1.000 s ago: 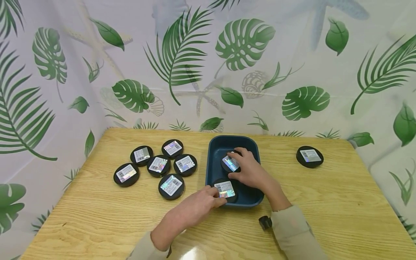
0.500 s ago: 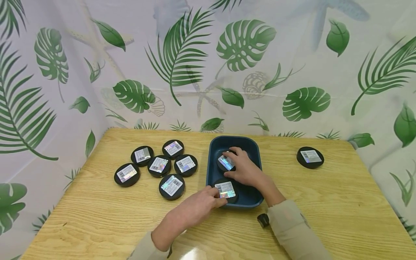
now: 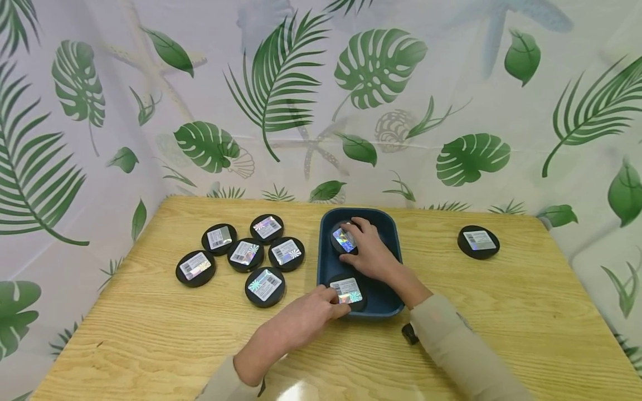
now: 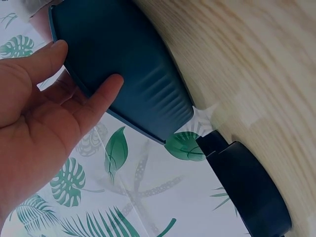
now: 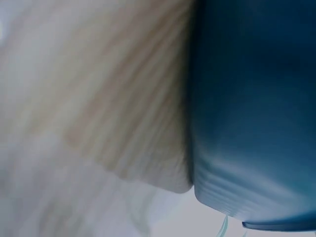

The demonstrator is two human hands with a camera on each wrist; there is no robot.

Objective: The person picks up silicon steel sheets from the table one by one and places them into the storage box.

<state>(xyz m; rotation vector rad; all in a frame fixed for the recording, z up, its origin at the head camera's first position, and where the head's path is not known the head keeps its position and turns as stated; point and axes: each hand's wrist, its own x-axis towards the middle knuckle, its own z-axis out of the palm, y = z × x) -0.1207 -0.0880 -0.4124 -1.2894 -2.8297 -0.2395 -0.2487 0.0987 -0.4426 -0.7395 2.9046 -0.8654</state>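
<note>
A dark blue bin stands in the middle of the table and holds two black round discs with white and holographic labels. My right hand grips the far disc at the bin's far left, thumb on its near side and fingers on its far side. At the near left corner my left hand reaches over the rim, its thumb and fingers curled at the edge of the near disc. In the left wrist view one finger lies against the bin's outer wall. The right wrist view has only the bin's outside; the right hand is not in it.
Several similar labelled discs lie on the wooden table left of the bin. One more disc lies at the right. A leaf-patterned cloth hangs behind the table. A small black piece sits beside the right sleeve.
My right hand has moved the far disc away from me and to the left inside the bin. The left hand and the near disc have hardly moved.
</note>
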